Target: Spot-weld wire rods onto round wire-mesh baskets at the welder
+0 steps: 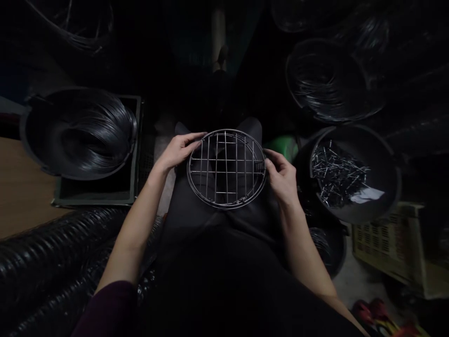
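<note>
Dark metal wire, bent into a round rack with crossing bars, is shown over the wearer's lap, near its far edge at the knees; whether the rack rests on the thighs or is held just clear of them cannot be told. The hands are well apart, one at each side of the rim. The left hand appears to hold the upper left of the rim between thumb and outstretched fingers; the right hand is clamped on the right side, thumb toward the wearer, fingers curled beyond.

Good practice, as judged here: support the rack from opposite sides — as shown — so that it neither tips nor twists; press on the rim rather than on the thin bars, which would probably bend more readily; keep fingertips away from any bar ends, which may be sharp.

Writing: none can be read. The yellowish crate at right bears a pattern of marks or slots, too dim to make out. The white scrap among short wire pieces in the bucket shows no legible print — and no brand is discernible elsewhere.
</note>
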Demonstrator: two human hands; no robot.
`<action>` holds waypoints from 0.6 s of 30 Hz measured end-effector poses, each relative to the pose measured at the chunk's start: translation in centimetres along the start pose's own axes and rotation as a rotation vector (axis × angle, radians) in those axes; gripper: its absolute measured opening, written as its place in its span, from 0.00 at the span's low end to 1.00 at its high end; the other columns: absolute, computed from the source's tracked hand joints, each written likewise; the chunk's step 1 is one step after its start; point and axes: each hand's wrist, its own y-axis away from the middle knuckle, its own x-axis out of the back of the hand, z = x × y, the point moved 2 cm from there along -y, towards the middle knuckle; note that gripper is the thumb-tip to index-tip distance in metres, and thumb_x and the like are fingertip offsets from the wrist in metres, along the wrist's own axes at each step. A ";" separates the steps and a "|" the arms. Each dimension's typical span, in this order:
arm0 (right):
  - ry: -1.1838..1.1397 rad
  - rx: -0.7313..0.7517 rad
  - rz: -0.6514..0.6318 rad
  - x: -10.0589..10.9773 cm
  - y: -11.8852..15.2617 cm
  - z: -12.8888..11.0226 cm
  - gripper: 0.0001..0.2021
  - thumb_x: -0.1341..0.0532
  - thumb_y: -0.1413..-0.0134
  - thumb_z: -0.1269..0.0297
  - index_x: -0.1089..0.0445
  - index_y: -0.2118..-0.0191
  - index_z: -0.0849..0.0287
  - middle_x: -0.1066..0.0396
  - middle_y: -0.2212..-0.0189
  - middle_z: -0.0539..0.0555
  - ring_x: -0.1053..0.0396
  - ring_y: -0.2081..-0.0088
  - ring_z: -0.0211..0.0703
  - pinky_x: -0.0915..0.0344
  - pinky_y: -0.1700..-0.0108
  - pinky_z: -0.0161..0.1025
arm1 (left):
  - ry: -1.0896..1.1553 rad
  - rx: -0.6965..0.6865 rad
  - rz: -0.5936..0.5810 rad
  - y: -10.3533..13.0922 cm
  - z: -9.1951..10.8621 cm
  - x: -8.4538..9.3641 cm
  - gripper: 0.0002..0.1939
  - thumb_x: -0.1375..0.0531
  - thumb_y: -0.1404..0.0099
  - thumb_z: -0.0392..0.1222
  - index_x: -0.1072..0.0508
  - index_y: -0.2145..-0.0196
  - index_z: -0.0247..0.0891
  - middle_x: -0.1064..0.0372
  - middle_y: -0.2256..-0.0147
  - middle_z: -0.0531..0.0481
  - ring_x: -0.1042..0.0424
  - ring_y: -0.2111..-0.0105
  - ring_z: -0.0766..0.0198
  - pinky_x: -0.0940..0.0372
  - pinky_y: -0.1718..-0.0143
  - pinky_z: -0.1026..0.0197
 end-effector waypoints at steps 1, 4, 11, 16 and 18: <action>0.004 0.011 -0.011 0.0 -0.1 -0.2 0.18 0.39 0.42 0.53 0.27 0.50 0.55 0.25 0.51 0.55 0.28 0.48 0.48 0.35 0.41 0.52 | 0.005 0.001 0.016 0.1 0.2 0.1 0.29 0.38 0.36 0.58 0.26 0.45 0.37 0.27 0.46 0.42 0.29 0.44 0.51 0.39 0.39 0.50; 0.016 0.033 -0.040 0.1 -0.2 -0.5 0.18 0.40 0.41 0.53 0.27 0.49 0.55 0.25 0.50 0.55 0.29 0.47 0.47 0.34 0.41 0.52 | -0.006 0.016 0.014 0.5 0.4 0.3 0.26 0.39 0.35 0.54 0.26 0.44 0.36 0.27 0.46 0.42 0.29 0.45 0.51 0.38 0.40 0.51; -0.008 0.023 -0.062 0.2 0.0 -0.5 0.19 0.39 0.41 0.51 0.26 0.49 0.55 0.24 0.51 0.55 0.28 0.48 0.48 0.33 0.42 0.52 | 0.007 0.025 -0.003 0.8 0.6 0.1 0.25 0.39 0.35 0.54 0.25 0.45 0.37 0.24 0.50 0.42 0.26 0.49 0.53 0.35 0.43 0.51; 0.015 0.050 -0.045 0.6 -0.7 -1.7 0.18 0.39 0.41 0.52 0.26 0.49 0.54 0.24 0.51 0.54 0.28 0.48 0.48 0.34 0.41 0.52 | 0.037 0.030 0.069 0.7 1.6 0.4 0.24 0.38 0.36 0.53 0.24 0.47 0.36 0.25 0.49 0.43 0.26 0.50 0.52 0.33 0.45 0.52; 0.019 0.056 -0.043 0.5 -1.0 -2.4 0.18 0.39 0.41 0.51 0.26 0.49 0.54 0.24 0.51 0.54 0.28 0.48 0.48 0.33 0.42 0.53 | 0.052 0.024 0.079 0.9 2.0 0.6 0.24 0.38 0.35 0.53 0.24 0.47 0.36 0.25 0.49 0.43 0.26 0.49 0.52 0.34 0.45 0.52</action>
